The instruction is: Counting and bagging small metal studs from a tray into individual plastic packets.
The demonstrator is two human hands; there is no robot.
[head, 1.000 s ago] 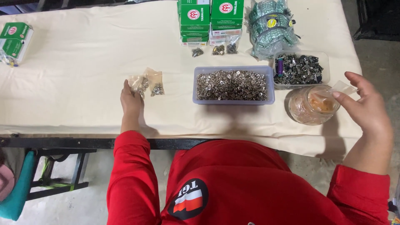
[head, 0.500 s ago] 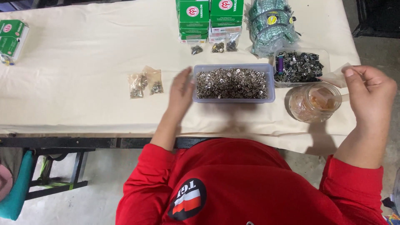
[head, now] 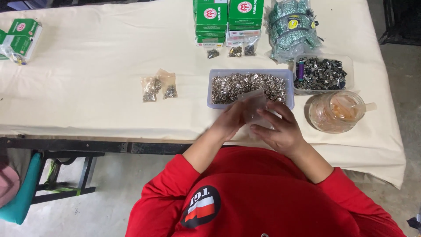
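**Both hands on a small clear bag at the tray's near edge**

The left hand (head: 230, 119) and the right hand (head: 279, 129) meet over the cream table cover (head: 87, 66), and between them they hold a small clear plastic bag (head: 254, 105). The bag is thin, see-through and slightly milky, with a pale upper edge; its top overlaps the near rim of the lilac tray (head: 250, 90), and whether it has anything in it cannot be told. The left fingers are closed on the bag's left side, blurred. The right fingers are curled, thumb and forefinger pinched on the bag's right lower part.

The lilac tray is rectangular and filled with small silvery metal rings. Just beside it on the right stands a clear tray of dark metal clips (head: 322, 73), and in front of that a round clear jar (head: 337, 112) with amber contents, near the right hand but not touching it. Behind the trays are green and white boxes (head: 228, 19), three tiny filled bags, and a bundle of green packets (head: 291, 26).

To the left, two small filled bags (head: 158, 87) lie well apart from the hands, with a wide bare stretch of cover around them reaching to the boxes at the far left corner (head: 19, 37). The table's near edge runs just under the wrists, a dark frame bar below it. On the right the cloth drops off past the jar
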